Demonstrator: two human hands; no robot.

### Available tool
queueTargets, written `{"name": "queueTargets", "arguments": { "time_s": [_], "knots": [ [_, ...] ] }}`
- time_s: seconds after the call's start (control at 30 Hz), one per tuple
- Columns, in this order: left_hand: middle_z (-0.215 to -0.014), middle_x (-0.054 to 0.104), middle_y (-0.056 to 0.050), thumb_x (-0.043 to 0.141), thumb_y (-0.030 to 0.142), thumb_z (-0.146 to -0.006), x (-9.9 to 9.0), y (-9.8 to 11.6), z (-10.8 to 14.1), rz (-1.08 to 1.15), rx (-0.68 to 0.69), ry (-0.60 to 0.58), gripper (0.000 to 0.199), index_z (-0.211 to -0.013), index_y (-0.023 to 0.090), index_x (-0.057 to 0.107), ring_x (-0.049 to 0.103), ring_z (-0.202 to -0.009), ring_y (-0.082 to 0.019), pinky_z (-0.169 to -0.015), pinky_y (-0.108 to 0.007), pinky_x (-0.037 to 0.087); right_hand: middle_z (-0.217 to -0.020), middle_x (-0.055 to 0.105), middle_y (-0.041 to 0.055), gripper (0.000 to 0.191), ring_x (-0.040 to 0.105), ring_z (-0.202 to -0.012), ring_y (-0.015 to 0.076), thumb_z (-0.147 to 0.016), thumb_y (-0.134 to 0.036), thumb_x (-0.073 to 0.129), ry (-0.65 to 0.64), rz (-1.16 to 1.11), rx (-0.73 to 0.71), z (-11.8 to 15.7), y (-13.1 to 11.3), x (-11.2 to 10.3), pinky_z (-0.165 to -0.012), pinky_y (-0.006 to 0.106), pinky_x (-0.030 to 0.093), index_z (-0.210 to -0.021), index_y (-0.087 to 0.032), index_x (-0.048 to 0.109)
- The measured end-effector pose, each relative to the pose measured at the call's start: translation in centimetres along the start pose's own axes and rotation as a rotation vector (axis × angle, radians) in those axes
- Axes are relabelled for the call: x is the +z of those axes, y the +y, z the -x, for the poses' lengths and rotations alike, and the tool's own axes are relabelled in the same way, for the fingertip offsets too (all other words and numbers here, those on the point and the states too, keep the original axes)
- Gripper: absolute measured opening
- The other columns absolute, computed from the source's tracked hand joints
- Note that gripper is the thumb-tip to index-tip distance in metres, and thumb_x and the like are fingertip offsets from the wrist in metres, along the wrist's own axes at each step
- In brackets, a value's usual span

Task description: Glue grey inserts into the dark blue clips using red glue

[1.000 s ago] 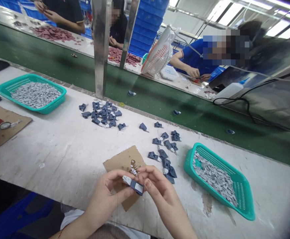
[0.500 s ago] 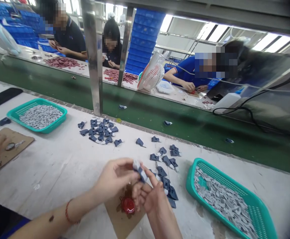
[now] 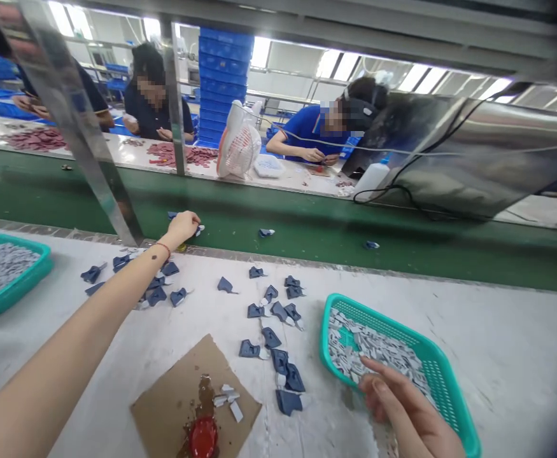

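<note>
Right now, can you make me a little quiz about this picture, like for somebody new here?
1. True or false: the left hand and the right hand are both over the green strip.

2. Fill in the colour: the small pieces in the teal basket by the right hand are ____.

3. Pick one. Which lies on the brown cardboard? A: a white bottle. B: a red round thing. C: a fan.

Key: 1. False, only the left hand is. 2. Grey. 3. B.
</note>
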State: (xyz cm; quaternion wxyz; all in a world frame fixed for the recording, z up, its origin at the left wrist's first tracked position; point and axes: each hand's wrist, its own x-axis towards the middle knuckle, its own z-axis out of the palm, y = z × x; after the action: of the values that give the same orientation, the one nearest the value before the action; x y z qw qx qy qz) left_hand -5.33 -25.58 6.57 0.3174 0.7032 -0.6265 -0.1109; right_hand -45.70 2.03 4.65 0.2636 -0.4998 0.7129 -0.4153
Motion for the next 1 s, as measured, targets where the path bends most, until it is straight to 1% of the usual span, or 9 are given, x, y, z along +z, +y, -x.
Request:
{"name": "queueTargets", "arguments": {
  "time_s": [0.1, 0.2, 0.33, 0.5, 0.6, 0.67, 0.8, 0.9, 1.0],
  "knots": [
    [-0.118, 0.068, -0.018, 0.059, 0.01, -0.08, -1.1, -0.7, -0.3, -0.135, 0.019, 0.02, 0.026, -0.102, 0.009, 0.073, 0.057, -0.114, -0.035, -0.097, -0.043, 0.043, -0.106, 0.07, 0.0084, 0.046, 0.065, -0.08, 0.0256, -0.078, -0.063, 0.052, 0.056, 0.228, -0.055, -2.1, 1.1, -1.7, -0.066, 0.038, 0.056, -0.1, -0.026, 0.069],
    [-0.135, 0.055, -0.022, 0.057, 0.007, -0.08, -2.6, -1.4, 0.0, -0.239, 0.011, 0.034, 0.037, -0.116, 0.004, 0.065, 0.04, -0.13, -0.043, -0.106, -0.053, 0.035, -0.1, 0.07, 0.0088, 0.041, 0.063, -0.071, 0.0237, -0.082, -0.057, 0.048, 0.009, 0.405, -0.171, -4.5, 1.8, -2.7, -0.061, 0.038, 0.054, -0.096, -0.024, 0.069],
    [-0.134, 0.055, -0.016, 0.052, 0.021, -0.092, -4.2, -2.3, 1.1, -0.294, -0.027, -0.033, 0.037, -0.125, 0.008, 0.058, 0.048, -0.126, -0.038, -0.102, -0.054, 0.041, -0.107, 0.068, 0.0119, 0.04, 0.064, -0.093, 0.0282, -0.091, -0.045, 0.039, -0.137, 0.617, -0.319, -7.3, 1.7, -2.3, -0.073, 0.042, 0.055, -0.103, -0.02, 0.067],
    [-0.132, 0.056, -0.01, 0.048, 0.038, -0.096, -4.5, -2.5, 0.9, -0.314, -0.107, -0.015, 0.039, -0.124, 0.012, 0.057, 0.053, -0.122, -0.034, -0.104, -0.053, 0.042, -0.117, 0.065, 0.0134, 0.037, 0.057, -0.113, 0.0321, -0.092, -0.027, 0.035, -0.19, 0.742, -0.362, -9.6, 0.8, -1.0, -0.092, 0.048, 0.049, -0.112, -0.017, 0.064],
    [-0.13, 0.058, -0.021, 0.04, 0.028, -0.098, -3.5, -1.5, -0.3, -0.296, -0.138, 0.021, 0.04, -0.131, 0.008, 0.05, 0.057, -0.119, -0.037, -0.099, -0.057, 0.044, -0.115, 0.066, 0.0139, 0.034, 0.057, -0.111, 0.0329, -0.092, -0.025, 0.036, -0.219, 0.793, -0.361, -10.5, 0.7, -0.9, -0.091, 0.049, 0.049, -0.106, -0.016, 0.066],
    [-0.125, 0.062, -0.025, 0.034, 0.023, -0.097, -2.2, -0.2, -1.1, -0.262, -0.104, 0.016, 0.04, -0.132, 0.009, 0.049, 0.06, -0.115, -0.038, -0.094, -0.053, 0.047, -0.113, 0.066, 0.0138, 0.033, 0.059, -0.109, 0.0318, -0.092, -0.025, 0.036, -0.243, 0.811, -0.359, -11.0, 0.8, -1.1, -0.09, 0.047, 0.05, -0.103, -0.017, 0.066],
    [-0.122, 0.067, -0.015, 0.028, 0.037, -0.099, 1.2, 3.6, -1.8, -0.183, 0.085, -0.051, 0.043, -0.126, 0.017, 0.056, 0.064, -0.111, -0.03, -0.092, -0.04, 0.049, -0.11, 0.068, 0.0121, 0.028, 0.063, -0.103, 0.0278, -0.09, -0.022, 0.038, -0.313, 0.82, -0.374, -11.8, 1.2, -1.2, -0.086, 0.04, 0.052, -0.1, -0.018, 0.065],
    [-0.123, 0.068, -0.013, 0.05, 0.056, -0.087, 3.9, 6.1, -1.7, -0.169, 0.196, -0.126, 0.053, -0.124, 0.019, 0.058, 0.063, -0.11, -0.03, -0.091, -0.036, 0.049, -0.108, 0.068, 0.0137, 0.026, 0.064, -0.1, 0.029, -0.089, -0.022, 0.042, -0.324, 0.833, -0.375, -12.1, 1.4, -1.1, -0.082, 0.041, 0.052, -0.099, -0.017, 0.065],
    [-0.113, 0.071, -0.013, 0.067, 0.055, -0.075, 5.9, 7.5, -1.4, -0.178, 0.222, -0.193, 0.051, -0.109, 0.018, 0.067, 0.065, -0.103, -0.031, -0.085, -0.033, 0.05, -0.106, 0.067, 0.0152, 0.025, 0.064, -0.096, 0.0306, -0.089, -0.023, 0.042, -0.303, 0.842, -0.374, -11.9, 1.3, -1.0, -0.079, 0.043, 0.051, -0.097, -0.016, 0.065]
  ]
}}
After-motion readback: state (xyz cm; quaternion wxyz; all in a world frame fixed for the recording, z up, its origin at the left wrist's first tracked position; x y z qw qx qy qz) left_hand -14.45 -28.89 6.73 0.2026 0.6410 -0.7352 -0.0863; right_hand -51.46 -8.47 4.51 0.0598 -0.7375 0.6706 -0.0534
